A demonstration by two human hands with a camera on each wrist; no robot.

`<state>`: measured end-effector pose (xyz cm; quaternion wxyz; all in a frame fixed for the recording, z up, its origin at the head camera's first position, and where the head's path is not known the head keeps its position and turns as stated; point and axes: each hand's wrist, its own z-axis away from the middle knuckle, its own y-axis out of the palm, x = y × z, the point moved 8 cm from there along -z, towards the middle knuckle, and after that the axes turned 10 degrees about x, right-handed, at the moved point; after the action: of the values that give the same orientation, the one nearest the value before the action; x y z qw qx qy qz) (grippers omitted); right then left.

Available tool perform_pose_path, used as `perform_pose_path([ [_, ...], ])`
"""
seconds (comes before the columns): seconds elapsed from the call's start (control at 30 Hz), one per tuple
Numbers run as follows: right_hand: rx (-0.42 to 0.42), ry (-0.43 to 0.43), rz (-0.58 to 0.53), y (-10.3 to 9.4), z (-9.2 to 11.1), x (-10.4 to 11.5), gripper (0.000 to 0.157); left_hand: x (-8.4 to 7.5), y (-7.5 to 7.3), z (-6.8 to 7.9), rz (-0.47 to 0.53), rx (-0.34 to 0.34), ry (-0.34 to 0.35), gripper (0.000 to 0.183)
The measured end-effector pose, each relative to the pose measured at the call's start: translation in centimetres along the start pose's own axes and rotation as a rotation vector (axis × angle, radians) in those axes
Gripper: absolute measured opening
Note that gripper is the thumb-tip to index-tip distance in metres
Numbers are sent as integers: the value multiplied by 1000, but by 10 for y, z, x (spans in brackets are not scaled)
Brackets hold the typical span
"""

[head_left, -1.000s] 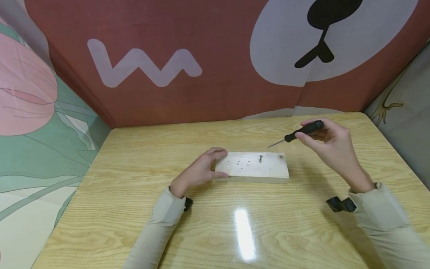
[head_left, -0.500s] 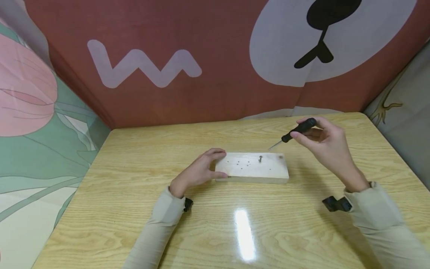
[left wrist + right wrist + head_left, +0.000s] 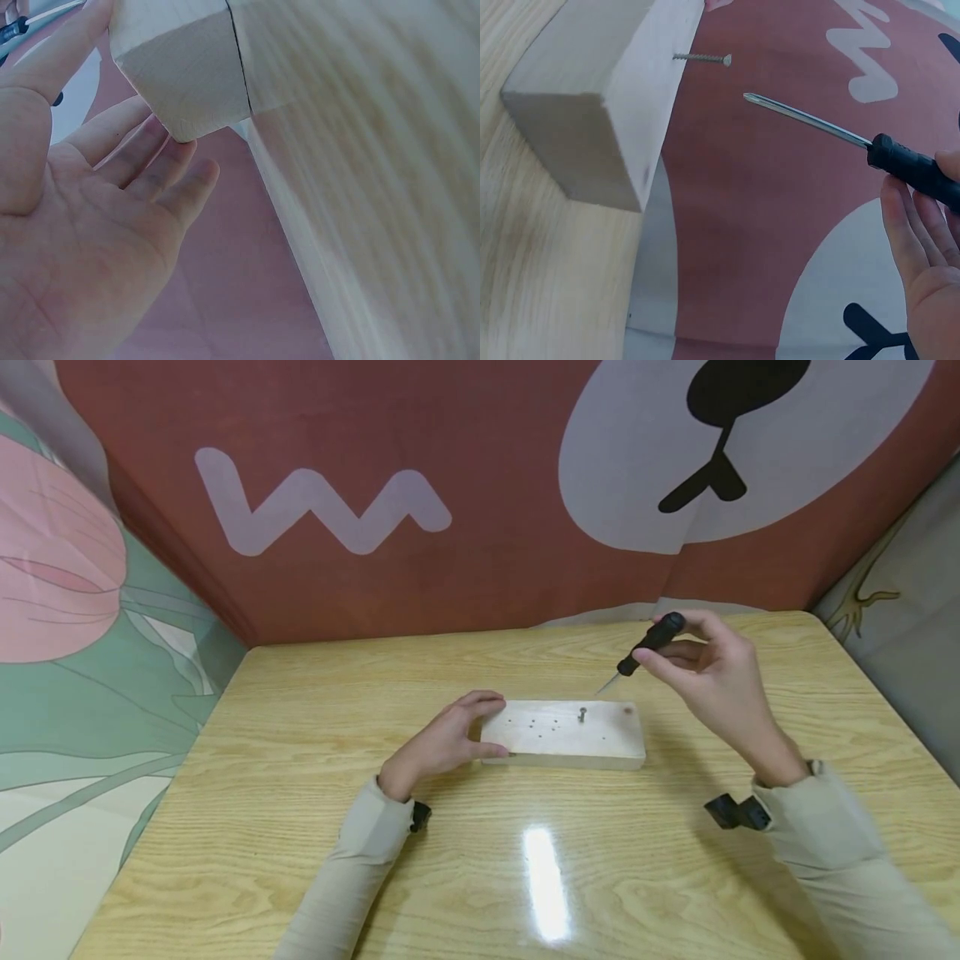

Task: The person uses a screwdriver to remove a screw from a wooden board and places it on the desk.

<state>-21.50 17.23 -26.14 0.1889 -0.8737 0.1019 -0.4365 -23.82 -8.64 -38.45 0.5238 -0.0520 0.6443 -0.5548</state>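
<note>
Screw [image 3: 705, 58]: standing in the block [image 3: 566, 742] on the tabletop [image 3: 360, 693].
Left hand [image 3: 442, 741]: fingers pinching the block's end — likely steadying it.
Right hand [image 3: 712, 677]: fingers pinching the screwdriver [image 3: 904, 163] — tip apart from the screw.

A glossy, pale wood-grained worktop [image 3: 225, 868] spreads beneath the left hand [image 3: 446, 739] and the right hand [image 3: 708, 685]. Closer to the viewer than both, and between them, an oblong white reflection [image 3: 546, 885] gleams. Beyond both hands rises a reddish-brown backdrop [image 3: 487, 585], its pale zigzag [image 3: 303, 485] beyond and left of the left hand, its whitish rounded patch [image 3: 622, 460] beyond the right. Well left of the left hand, a printed wall covering [image 3: 45, 852] shows a pink flower [image 3: 60, 543] and green leaves [image 3: 67, 710]; right of the right hand, a greyish panel [image 3: 915, 577] carries a brown branch [image 3: 853, 608].
</note>
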Motion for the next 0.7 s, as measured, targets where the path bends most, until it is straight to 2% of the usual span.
perform_pose_path([
  [0.13,4,-12,9,4,-3,4,34,1,0,0,8,-1,-2,73],
  [0.33,52,-67,16,14,-5,2,30,1,0,0,-2,-1,-8,72],
  [0.7,101,-80,76,23,-6,1,39,-1,0,0,-17,-2,9,72],
])
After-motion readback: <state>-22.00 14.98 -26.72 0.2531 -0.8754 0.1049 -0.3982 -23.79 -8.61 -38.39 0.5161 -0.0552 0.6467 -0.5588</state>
